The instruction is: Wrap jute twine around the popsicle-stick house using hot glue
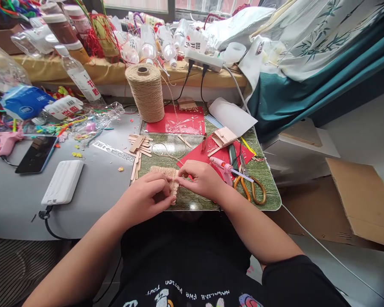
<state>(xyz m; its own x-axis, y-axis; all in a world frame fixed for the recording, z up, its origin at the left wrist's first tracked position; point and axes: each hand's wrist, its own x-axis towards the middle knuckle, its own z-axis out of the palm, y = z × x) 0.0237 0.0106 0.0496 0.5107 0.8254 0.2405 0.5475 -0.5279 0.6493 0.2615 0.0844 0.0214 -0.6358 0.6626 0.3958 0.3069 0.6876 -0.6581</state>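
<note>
Near the table's front edge lies a small panel of craft sticks covered with rows of jute twine. My left hand grips its near side between thumb and fingers. At the panel's right end my right hand pinches, fingertips together, at the twine; the strand itself is mostly hidden there. A loose length of twine loops over the green wood-grain mat behind my hands. Behind that stands a large spool of jute twine, upright. Loose craft sticks lie left of the panel.
Right of my hands are a pink glue gun, scissors and a small stick-built piece on red sheets. A power bank, phone and second pink glue gun lie left. A power strip rests on the cluttered sill.
</note>
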